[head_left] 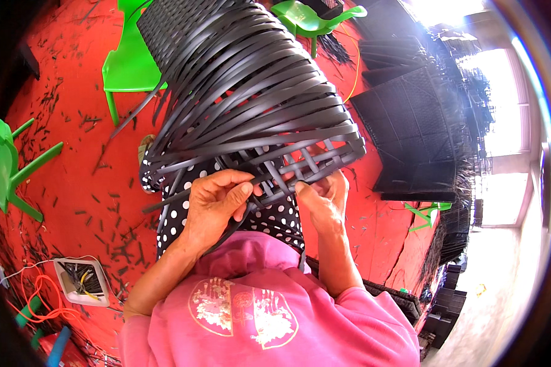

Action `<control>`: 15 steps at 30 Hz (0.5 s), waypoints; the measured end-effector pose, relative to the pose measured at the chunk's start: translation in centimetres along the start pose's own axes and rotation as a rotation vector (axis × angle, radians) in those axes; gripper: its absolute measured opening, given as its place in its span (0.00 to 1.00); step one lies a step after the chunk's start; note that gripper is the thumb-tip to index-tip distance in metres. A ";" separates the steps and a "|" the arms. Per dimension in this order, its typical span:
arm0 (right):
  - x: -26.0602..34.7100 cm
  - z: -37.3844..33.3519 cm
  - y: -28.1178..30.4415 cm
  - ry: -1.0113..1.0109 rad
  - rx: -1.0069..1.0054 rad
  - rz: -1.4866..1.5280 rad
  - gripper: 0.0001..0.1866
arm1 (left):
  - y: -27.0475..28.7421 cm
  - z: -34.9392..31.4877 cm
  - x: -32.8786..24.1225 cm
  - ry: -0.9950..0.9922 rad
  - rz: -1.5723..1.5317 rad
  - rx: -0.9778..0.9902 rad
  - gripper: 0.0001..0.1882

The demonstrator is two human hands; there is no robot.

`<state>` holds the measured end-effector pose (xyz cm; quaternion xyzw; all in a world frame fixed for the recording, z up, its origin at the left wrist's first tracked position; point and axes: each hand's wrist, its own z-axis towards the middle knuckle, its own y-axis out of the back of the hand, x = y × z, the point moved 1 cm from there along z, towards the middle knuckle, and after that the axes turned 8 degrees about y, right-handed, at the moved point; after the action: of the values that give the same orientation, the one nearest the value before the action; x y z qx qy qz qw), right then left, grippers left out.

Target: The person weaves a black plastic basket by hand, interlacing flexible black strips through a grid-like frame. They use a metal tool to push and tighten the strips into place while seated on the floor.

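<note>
A dark grey piece of strip weaving (245,79) lies across my lap, tightly woven at its far end and with long loose strips over its middle. Its near edge is an open lattice (312,162) of crossed flat strips. At the left of this edge my left hand (217,202) pinches a dark flat strip (171,200) between thumb and fingers; one end sticks out to the left. My right hand (326,199) grips the lattice edge farther right, thumb on the near side. Its other fingers are partly hidden behind the weave.
Green plastic chairs stand at the far left (125,67), left (6,165) and far middle (309,19). Short strip offcuts litter the red floor (86,153). A white bin of scraps (99,298) sits at lower left beside an orange cord (43,287). Black woven panels (410,128) are stacked at right.
</note>
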<state>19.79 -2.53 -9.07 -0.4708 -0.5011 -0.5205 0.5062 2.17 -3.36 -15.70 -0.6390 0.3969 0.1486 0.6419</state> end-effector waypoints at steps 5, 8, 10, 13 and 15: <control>-0.2 -0.1 0.1 0.008 0.007 0.075 0.31 | 0.0 -0.2 -0.4 0.007 0.065 0.075 0.05; 0.0 -0.1 0.1 0.003 -0.003 0.090 0.32 | 0.0 -0.3 -0.6 0.012 0.122 0.161 0.04; -0.3 0.0 0.3 0.020 -0.015 0.086 0.32 | -0.2 -0.4 -0.4 0.043 0.084 0.189 0.05; -0.3 -0.2 0.2 -0.003 -0.014 0.109 0.33 | -0.1 -0.6 -0.4 0.050 0.091 0.142 0.05; -0.2 0.0 0.2 0.001 -0.005 0.078 0.33 | -0.2 -0.8 -0.5 0.080 0.101 0.088 0.06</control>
<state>20.04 -2.51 -9.27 -0.4910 -0.4809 -0.5018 0.5252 1.78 -4.00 -15.10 -0.5949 0.4602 0.1373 0.6446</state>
